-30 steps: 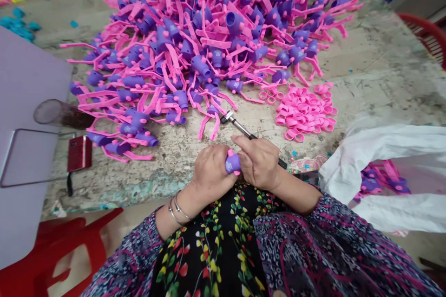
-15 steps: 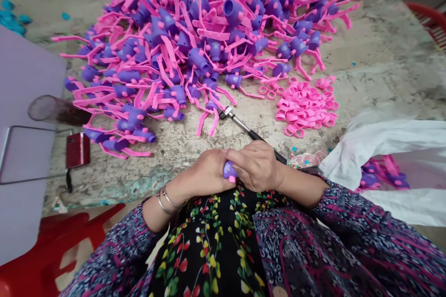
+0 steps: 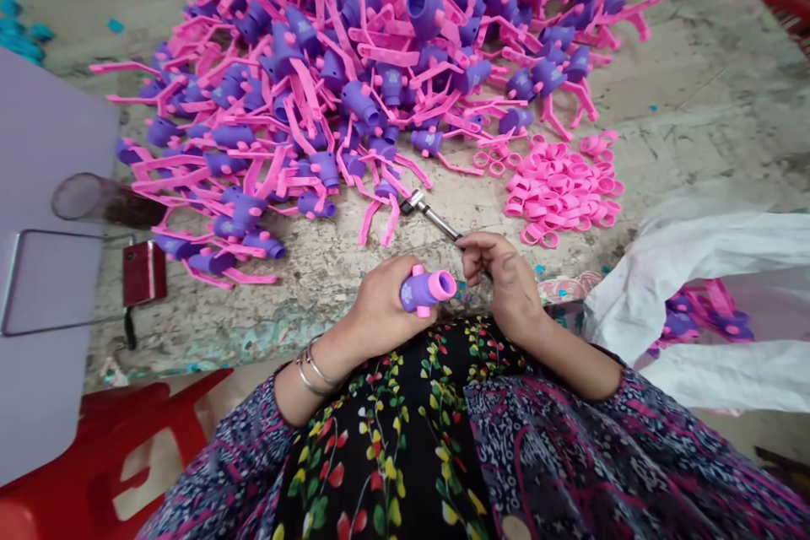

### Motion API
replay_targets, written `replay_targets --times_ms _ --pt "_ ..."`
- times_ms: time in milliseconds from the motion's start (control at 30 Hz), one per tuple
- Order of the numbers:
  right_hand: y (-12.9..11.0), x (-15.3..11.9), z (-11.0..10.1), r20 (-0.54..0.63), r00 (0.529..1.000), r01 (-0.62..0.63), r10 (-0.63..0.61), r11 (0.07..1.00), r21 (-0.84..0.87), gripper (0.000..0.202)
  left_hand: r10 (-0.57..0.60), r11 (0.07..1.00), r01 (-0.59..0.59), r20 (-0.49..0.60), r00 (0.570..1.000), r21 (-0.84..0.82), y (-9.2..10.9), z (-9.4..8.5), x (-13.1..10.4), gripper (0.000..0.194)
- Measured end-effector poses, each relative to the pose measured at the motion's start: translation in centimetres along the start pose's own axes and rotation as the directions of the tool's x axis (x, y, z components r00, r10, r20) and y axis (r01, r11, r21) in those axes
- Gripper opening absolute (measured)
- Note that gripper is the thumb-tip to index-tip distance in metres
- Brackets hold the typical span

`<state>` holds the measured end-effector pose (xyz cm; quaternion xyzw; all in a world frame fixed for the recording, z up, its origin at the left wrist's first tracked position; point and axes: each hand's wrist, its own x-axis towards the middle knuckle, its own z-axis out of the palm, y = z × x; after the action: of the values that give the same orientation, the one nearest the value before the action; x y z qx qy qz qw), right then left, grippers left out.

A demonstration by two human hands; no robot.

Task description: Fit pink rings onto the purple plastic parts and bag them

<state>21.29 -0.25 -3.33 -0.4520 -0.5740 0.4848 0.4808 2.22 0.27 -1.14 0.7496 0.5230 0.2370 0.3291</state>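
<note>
Closed around a purple plastic part (image 3: pixel 416 293) is my left hand (image 3: pixel 386 304); a pink ring (image 3: pixel 441 285) sits on the part's open end, which points right. My right hand (image 3: pixel 506 283) is apart from it, over the black handle of a small hammer (image 3: pixel 436 221), with its fingers loosely curled and the palm partly showing; whether it touches the handle is unclear. Beyond the hammer lies a pile of pink rings (image 3: pixel 563 190). A large heap of purple parts with pink arms (image 3: pixel 360 101) spreads across the table.
At the left are a glass (image 3: pixel 94 200), a dark red box (image 3: pixel 143 272) with a wire frame, and a pale purple panel (image 3: pixel 51 253). A white bag (image 3: pixel 702 245) holding similar parts lies at the right. A red stool (image 3: pixel 107 456) is at the lower left.
My right hand has come off the purple part and moved right, its fingers loosening. The part in my left hand now shows its end with the pink ring.
</note>
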Motion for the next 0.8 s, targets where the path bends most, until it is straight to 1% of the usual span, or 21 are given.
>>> replay_targets --times_ms 100,233,333,400,500,600,700,800 --pt "0.1 -0.6 0.0 0.009 1.000 -0.003 0.003 1.000 -0.013 0.047 0.041 0.999 -0.040 -0.027 0.999 0.035 -0.1 0.1 0.0 0.018" --pt "-0.7 -0.8 -0.1 0.042 0.995 0.096 -0.092 0.990 -0.108 0.042 0.084 0.995 -0.081 -0.071 0.994 0.049 -0.4 0.2 -0.2 0.018" --pt "-1.6 -0.6 -0.2 0.135 0.975 0.197 -0.174 0.963 -0.183 0.033 0.108 0.993 -0.103 -0.091 0.990 0.058 -0.7 0.3 -0.3 0.019" --pt "-2.3 -0.4 -0.2 0.194 0.959 0.244 -0.206 0.949 -0.201 0.031 0.146 0.987 -0.138 -0.098 0.984 0.080 -0.9 0.2 -0.3 0.022" --pt "-3.2 -0.1 -0.1 0.233 0.947 0.275 -0.222 0.933 -0.231 0.038 0.237 0.968 -0.223 -0.123 0.964 0.112 -1.2 0.3 -0.2 0.025" --pt "-3.7 0.0 0.0 0.277 0.929 0.321 -0.245 0.907 -0.272 0.037 0.308 0.946 -0.286 -0.148 0.940 0.153 -1.5 0.4 -0.1 0.027" --pt "-4.0 0.0 0.1 0.290 0.923 0.340 -0.255 0.893 -0.296 0.032 0.343 0.931 -0.313 -0.156 0.926 0.186 -1.7 0.5 -0.2 0.031" --pt "-4.1 0.0 0.1 0.288 0.927 0.326 -0.240 0.895 -0.304 0.030 0.355 0.923 -0.319 -0.157 0.921 0.217 -1.8 0.6 -0.2 0.034"
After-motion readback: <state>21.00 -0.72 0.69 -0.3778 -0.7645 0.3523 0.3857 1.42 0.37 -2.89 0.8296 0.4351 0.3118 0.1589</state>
